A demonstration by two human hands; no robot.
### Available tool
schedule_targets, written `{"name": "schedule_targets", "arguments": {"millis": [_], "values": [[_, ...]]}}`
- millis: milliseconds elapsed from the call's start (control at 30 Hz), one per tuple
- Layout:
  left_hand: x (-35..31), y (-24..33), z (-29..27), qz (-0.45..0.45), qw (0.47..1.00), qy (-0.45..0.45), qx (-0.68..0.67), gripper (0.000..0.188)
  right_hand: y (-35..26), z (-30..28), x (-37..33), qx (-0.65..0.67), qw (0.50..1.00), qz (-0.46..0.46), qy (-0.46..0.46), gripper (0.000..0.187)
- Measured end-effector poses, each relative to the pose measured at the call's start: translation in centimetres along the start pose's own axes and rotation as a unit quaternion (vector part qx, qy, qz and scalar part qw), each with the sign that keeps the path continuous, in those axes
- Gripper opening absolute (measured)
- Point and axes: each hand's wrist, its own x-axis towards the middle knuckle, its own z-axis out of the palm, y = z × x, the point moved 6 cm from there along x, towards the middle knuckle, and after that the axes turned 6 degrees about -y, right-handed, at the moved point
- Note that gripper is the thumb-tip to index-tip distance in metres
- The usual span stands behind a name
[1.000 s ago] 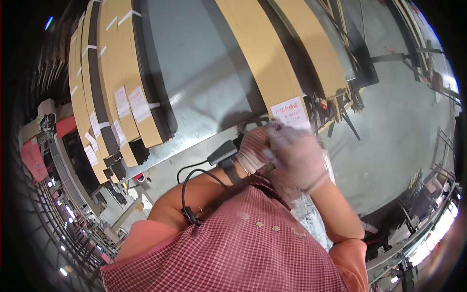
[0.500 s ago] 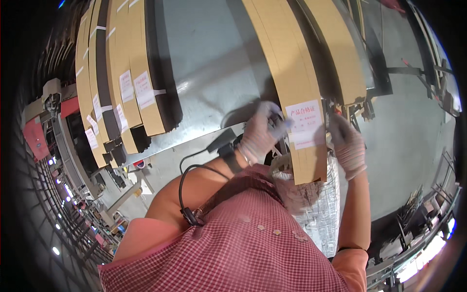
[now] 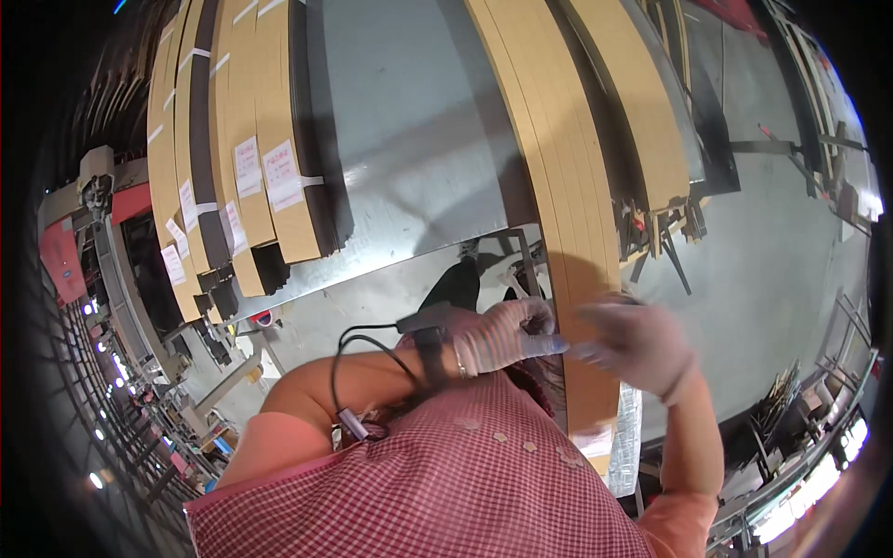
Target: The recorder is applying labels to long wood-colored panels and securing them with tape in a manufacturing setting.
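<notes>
A long tan cardboard strip carton (image 3: pixel 558 195) runs from the far edge toward my body. Its near end, with a white label (image 3: pixel 593 441) partly behind my apron, overhangs the table. My left hand (image 3: pixel 507 335), in a striped light glove, is at the carton's left edge. Its fingers curl and its thumb stretches apart from them toward the edge, with nothing seen between. My right hand (image 3: pixel 642 349), also gloved, lies across the carton's top from the right. Motion smears its fingers, so its grip is unclear.
Several labelled tan cartons (image 3: pixel 298 219) lie side by side on the left of the grey metal table (image 3: pixel 409 121). Another long tan carton (image 3: pixel 642 112) lies to the right. Below the near end is a silvery wrapped bundle (image 3: pixel 628 446). A cable (image 3: pixel 339 363) loops by my left forearm.
The carton has slid toward my body, bringing its label down near my apron. Both hands have moved nearer to me, and the right has shifted across the carton's top.
</notes>
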Motion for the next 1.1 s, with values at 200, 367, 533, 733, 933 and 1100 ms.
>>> {"name": "schedule_targets", "arguments": {"millis": [200,367,533,733,933,1100], "values": [[-0.5,2.4,-4.8,0.068,0.995,0.047,-0.062,0.015,-1.4,-5.9,3.5,-0.054,0.996,-0.035,-0.068,0.035],[8.2,-7.5,-7.4,0.003,0.988,0.019,-0.155,0.023,17.8,-3.1,7.7,0.293,0.951,0.098,-0.009,0.047],[13.1,-12.8,-5.2,0.126,0.984,-0.053,-0.114,0.041,20.3,3.7,11.4,0.521,0.848,-0.017,-0.093,0.062],[10.5,-12.1,-6.1,0.025,0.992,0.016,-0.121,0.035,7.8,-0.1,3.5,0.123,0.939,0.051,0.316,0.08],[2.9,-3.8,-9.3,0.093,0.981,0.152,-0.083,0.015,4.8,5.7,5.4,-0.184,0.921,0.098,0.329,0.101],[4.4,1.5,-5.9,0.085,0.985,0.12,0.085,0.021,3.2,2.3,4.2,-0.165,0.93,0.108,0.31,0.103]]}}
